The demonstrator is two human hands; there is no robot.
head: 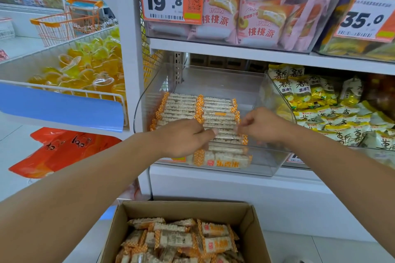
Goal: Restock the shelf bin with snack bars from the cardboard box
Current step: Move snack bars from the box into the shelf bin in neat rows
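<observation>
1. We leave the cardboard box on the floor below the shelf; it holds plenty more loose bars.
2. Our left hand and right hand, fingers curled and pinching the two ends of one snack bar, should lower it flat onto the front rows.
3. We keep wrappers parallel inside the clear shelf bin, then fill towards its bare back wall and right-hand side.
</observation>
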